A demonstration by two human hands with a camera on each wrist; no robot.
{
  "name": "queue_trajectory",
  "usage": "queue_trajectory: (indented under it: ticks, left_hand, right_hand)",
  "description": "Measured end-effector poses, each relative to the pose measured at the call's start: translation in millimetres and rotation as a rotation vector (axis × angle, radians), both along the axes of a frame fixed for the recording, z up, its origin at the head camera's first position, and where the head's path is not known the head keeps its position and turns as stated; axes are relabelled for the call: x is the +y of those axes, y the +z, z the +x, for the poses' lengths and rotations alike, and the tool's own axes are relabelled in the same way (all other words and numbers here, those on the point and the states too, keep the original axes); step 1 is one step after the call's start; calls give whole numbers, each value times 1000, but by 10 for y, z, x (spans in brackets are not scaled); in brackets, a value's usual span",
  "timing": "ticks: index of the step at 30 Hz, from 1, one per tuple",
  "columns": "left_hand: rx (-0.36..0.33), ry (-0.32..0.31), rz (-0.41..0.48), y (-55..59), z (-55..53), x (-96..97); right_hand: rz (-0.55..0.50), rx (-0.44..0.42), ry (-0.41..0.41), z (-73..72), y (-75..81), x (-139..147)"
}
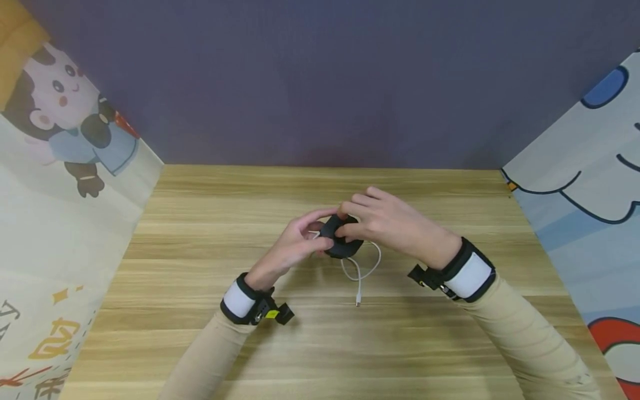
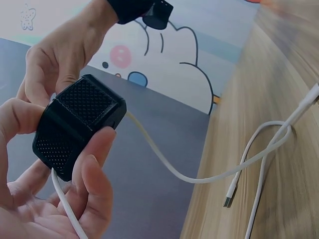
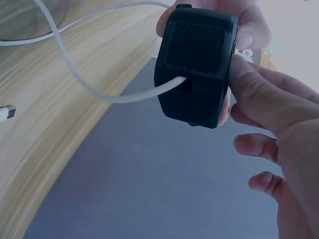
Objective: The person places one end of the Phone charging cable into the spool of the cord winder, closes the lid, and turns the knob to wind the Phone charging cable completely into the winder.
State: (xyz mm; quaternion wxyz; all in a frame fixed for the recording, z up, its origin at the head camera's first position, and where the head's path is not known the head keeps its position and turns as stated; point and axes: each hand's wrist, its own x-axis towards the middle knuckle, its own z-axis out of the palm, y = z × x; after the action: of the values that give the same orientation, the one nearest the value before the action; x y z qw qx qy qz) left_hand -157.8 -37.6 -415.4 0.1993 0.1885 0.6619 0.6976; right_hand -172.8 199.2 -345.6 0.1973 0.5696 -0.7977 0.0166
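Note:
A black faceted case (image 1: 345, 250) with crosshatched panels is held above the table between both hands. White cable (image 2: 172, 172) emerges from two sides of it; in the right wrist view one stretch of cable (image 3: 134, 97) enters an opening in its side. My left hand (image 1: 285, 247) grips the case, thumb on the near side and fingers around the far side. From the right, my right hand (image 1: 387, 222) pinches the case with thumb and index finger, its other fingers loosely bent. Below, a plug (image 1: 358, 300) with a metal tip lies at the cable's end.
The wood-grain table (image 1: 210, 222) lies beneath the hands, with a loop of the cable resting on it. A dark blue-grey panel (image 1: 320, 83) stands at the back. Cartoon-printed walls (image 1: 590, 183) flank both sides. Each wrist wears a strapped camera (image 1: 285, 314).

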Motion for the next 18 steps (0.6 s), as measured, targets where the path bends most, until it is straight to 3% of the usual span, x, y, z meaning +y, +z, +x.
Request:
queue_trajectory:
  ticks: [10, 18]
  left_hand:
    - [7, -34, 7, 8, 0, -8]
    - [15, -73, 3, 10, -10, -14]
  right_hand:
    - [4, 38, 3, -9, -23, 12]
    - [-60, 43, 39, -26, -99, 14]
